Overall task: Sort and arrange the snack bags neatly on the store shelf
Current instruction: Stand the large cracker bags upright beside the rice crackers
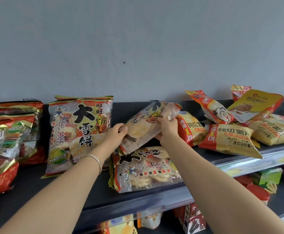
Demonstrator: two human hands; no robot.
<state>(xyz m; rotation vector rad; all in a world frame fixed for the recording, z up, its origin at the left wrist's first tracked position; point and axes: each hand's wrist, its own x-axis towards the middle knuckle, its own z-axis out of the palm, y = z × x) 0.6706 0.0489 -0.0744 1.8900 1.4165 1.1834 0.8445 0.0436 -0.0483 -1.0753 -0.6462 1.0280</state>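
Note:
A rice cracker bag (148, 125) hangs tilted above the dark shelf (36, 186), held from both sides. My left hand (116, 135) grips its lower left edge and my right hand (167, 130) grips its right side. Below it another rice cracker bag (143, 171) lies flat and upside down near the shelf's front. To the left, an upright rice cracker bag (78, 134) leans against the wall with more bags behind it.
A jumbled pile of yellow potato chip bags (229, 139) and a red-orange bag (210, 107) fills the shelf's right end. Stacked red and green bags (4, 141) crowd the far left. The shelf's front rail (138, 205) runs above a lower shelf with more goods.

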